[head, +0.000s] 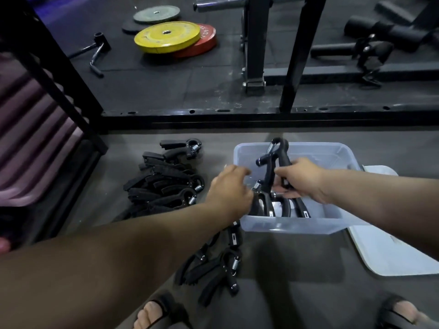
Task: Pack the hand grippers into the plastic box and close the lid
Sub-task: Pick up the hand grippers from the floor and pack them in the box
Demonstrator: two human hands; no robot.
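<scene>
Hand grippers [164, 179] heaped on the floor at nine o'clock of the clear plastic box [292, 224].
Left hand [229, 188] reaches over the box's near-left corner, grip unclear; right hand [301, 178] is closed around one upright gripper [273, 160] above the box; white lid [389, 248] lies at four o'clock.

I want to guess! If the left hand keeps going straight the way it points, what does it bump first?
Probably the gripper held upright by the right hand over the box; depth is unclear.
</scene>
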